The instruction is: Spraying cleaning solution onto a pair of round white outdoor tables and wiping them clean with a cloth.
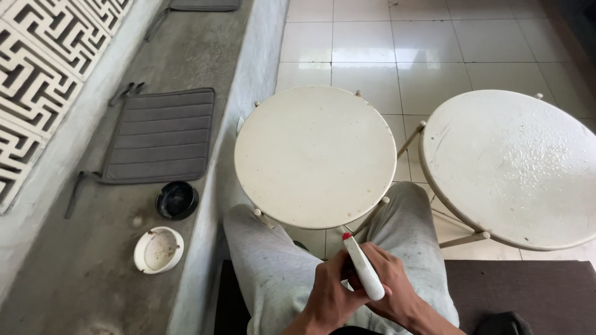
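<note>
Creams, greys and one red tip

White spray bottle [365, 271] with red nozzle; two cream tabletops [315, 155], the right one [515, 164] speckled; grey ribbed cushion [160, 135]; black ashtray [177, 200] and white ashtray [159, 249]; light grey trousers [267, 273]; white floor tiles [428, 43]; white maze-patterned wall [37, 68].

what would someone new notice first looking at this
Two round cream tables fill the middle: the left table looks dry, while the right table is speckled with droplets. At the bottom, between grey-trousered knees, the left hand and right hand hold a white spray bottle with a red tip. On the concrete ledge at left lie a grey cushion, a black ashtray and a white ashtray.
</note>
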